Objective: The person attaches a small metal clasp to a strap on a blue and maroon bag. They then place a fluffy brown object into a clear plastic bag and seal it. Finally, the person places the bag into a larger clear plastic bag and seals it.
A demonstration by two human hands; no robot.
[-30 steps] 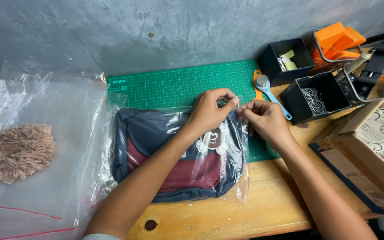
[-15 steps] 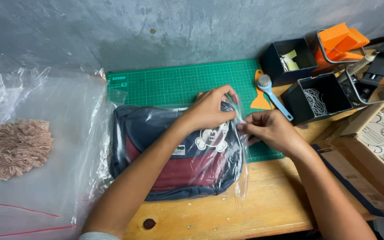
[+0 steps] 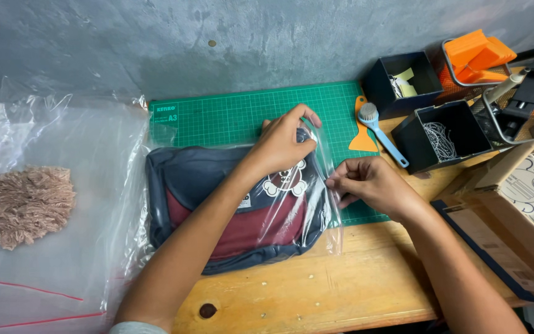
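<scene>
Both my hands work the open edge of a clear plastic bag (image 3: pixel 316 204) holding a folded navy-and-maroon garment (image 3: pixel 217 210).

My left hand (image 3: pixel 282 145) presses flat on the bag's top corner, fingers spread; my right hand (image 3: pixel 366 182) pinches the bag's edge shut. The bag lies half on the green cutting mat (image 3: pixel 230 114), half on the bench (image 3: pixel 353 284). My forearm hides part of the garment's white patch (image 3: pixel 282 182). A cardboard box (image 3: pixel 520 204) is cut off at right.
</scene>
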